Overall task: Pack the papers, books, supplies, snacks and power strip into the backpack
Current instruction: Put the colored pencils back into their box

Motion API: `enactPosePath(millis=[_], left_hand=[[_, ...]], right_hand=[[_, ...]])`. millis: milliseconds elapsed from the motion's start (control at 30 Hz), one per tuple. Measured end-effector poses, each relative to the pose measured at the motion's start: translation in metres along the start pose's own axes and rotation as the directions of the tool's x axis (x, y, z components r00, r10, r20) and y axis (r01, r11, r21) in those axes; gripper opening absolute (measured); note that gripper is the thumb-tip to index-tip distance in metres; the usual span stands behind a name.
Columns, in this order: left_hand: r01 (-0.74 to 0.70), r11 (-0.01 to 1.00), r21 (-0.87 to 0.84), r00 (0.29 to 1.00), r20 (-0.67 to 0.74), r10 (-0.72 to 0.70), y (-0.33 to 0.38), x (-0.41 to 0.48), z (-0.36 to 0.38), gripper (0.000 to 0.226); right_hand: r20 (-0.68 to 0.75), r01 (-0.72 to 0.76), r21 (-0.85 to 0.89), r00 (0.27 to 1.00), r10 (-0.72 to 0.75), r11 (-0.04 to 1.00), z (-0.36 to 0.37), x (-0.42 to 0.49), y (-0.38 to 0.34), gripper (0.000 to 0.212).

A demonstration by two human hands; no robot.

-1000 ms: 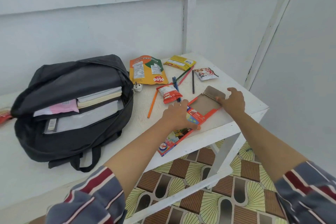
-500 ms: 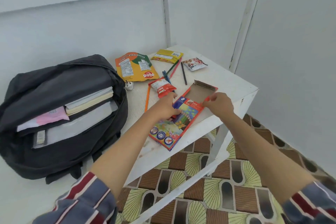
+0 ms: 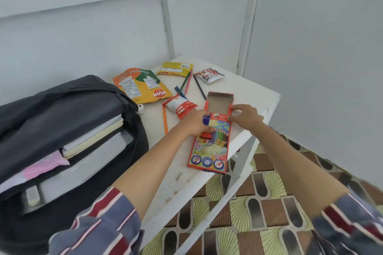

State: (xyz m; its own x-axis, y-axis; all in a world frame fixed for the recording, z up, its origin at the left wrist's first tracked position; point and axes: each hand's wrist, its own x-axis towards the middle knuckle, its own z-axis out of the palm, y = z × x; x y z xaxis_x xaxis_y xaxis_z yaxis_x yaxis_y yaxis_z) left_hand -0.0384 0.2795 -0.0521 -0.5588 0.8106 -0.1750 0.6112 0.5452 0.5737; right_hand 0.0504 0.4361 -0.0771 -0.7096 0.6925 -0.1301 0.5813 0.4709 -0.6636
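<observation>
Lying flat at the front edge of the white table [image 3: 248,93], near end overhanging: one coloured-pencil box [image 3: 211,147], top flap open at the far end; left hand [image 3: 193,123] grips its left side with the thumb across the printed face, and right hand [image 3: 245,115] pinches its right side beside the flap, fingers curled close together. Behind the box: orange snack pouch [image 3: 143,86], yellow packet [image 3: 175,69], red-and-white packet [image 3: 209,75], small red packet [image 3: 180,106], loose pencils [image 3: 199,87]. Left of these: black backpack [image 3: 83,101], unzipped, holding books [image 3: 93,132] and papers [image 3: 41,167].
</observation>
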Motion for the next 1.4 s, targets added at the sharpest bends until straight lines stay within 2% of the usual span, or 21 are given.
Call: enactPosePath(millis=[167,267,400,467,533,667,767,867,1000,1167,1267,1400], left_hand=[[0.009,1.000,0.018,0.999,0.048,-0.009,-0.004,0.007,-0.007,0.050],[0.058,0.998,0.018,0.998,-0.003,-0.058,-0.008,0.012,-0.023,0.046],[0.117,0.989,-0.087,0.967,-0.216,-0.133,-0.020,0.009,-0.053,0.027],[0.158,0.976,-0.147,0.913,-0.355,-0.201,-0.031,0.006,-0.062,0.021],[0.238,0.954,-0.182,0.850,-0.436,-0.295,-0.043,0.002,-0.066,0.021],[0.420,0.894,-0.159,0.812,-0.373,-0.448,-0.053,-0.007,-0.066,0.014],[0.497,0.859,-0.118,0.802,-0.315,-0.507,-0.055,-0.011,-0.061,0.039],[0.497,0.862,-0.095,0.812,-0.300,-0.501,-0.056,-0.010,-0.055,0.046],[0.525,0.850,-0.037,0.806,-0.299,-0.511,-0.061,-0.006,-0.049,0.047],[0.538,0.840,-0.070,0.787,-0.316,-0.530,-0.065,-0.003,-0.049,0.048],[0.564,0.819,-0.107,0.753,-0.341,-0.563,-0.065,-0.001,-0.052,0.042],[0.614,0.779,-0.127,0.700,-0.368,-0.612,-0.061,-0.001,-0.056,0.028]], right_hand=[[0.005,0.017,-0.040,1.000,-0.017,0.999,-0.005,0.000,-0.003,0.045],[-0.082,0.086,-0.032,0.993,-0.088,0.996,-0.012,0.003,-0.012,0.033],[-0.081,0.229,0.086,0.972,-0.223,0.970,-0.018,0.014,-0.039,0.030],[-0.029,0.277,0.128,0.961,-0.276,0.952,-0.014,0.021,-0.055,0.028],[0.025,0.324,0.145,0.944,-0.330,0.935,-0.005,0.028,-0.069,0.027],[0.139,0.377,0.108,0.911,-0.389,0.920,0.021,0.044,-0.096,0.025],[0.177,0.378,0.042,0.908,-0.379,0.925,0.036,0.059,-0.109,0.025],[0.233,0.357,-0.014,0.909,-0.344,0.934,0.048,0.075,-0.114,0.020],[0.331,0.399,-0.085,0.875,-0.352,0.913,0.055,0.083,-0.119,0.023],[0.387,0.455,-0.119,0.840,-0.381,0.882,0.060,0.089,-0.120,0.021],[0.418,0.558,-0.197,0.791,-0.446,0.806,0.058,0.090,-0.122,0.022],[0.480,0.696,-0.327,0.705,-0.522,0.639,0.058,0.089,-0.125,0.030]])
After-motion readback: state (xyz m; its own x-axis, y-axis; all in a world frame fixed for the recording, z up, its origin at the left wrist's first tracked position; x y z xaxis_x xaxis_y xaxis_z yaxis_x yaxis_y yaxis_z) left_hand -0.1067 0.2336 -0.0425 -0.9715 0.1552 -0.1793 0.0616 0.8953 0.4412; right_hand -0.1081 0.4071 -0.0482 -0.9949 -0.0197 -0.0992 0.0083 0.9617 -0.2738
